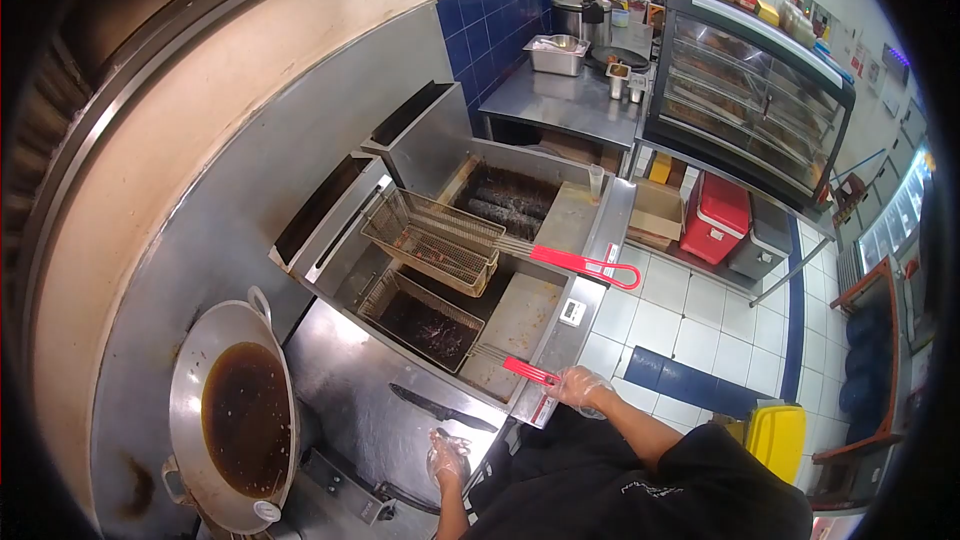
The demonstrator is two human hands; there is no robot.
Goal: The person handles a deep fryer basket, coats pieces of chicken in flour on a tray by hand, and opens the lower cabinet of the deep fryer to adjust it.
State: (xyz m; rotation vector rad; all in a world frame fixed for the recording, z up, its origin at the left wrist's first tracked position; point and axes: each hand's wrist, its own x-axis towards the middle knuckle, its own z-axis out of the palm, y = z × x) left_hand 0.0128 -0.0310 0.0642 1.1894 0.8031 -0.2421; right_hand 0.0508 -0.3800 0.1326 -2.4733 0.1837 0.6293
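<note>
My right hand (582,390), in a clear plastic glove, is closed round the red handle (530,371) of a wire fryer basket (422,320), which sits low in the near fryer's dark oil. A second wire basket (435,240) with a longer red handle (585,265) rests higher up beside it, with small bits inside. My left hand (449,455), also gloved, is over the steel counter (345,380) near a dark knife (441,407). Its fingers look loosely curled, and whether anything is in them is unclear.
A large wok (185,390) of brown oil stands at the left. Behind the near fryer is another fryer (505,202). A steel table (570,100), a glass display case (750,90), a red cooler (718,217) and a yellow bin (777,443) are further off.
</note>
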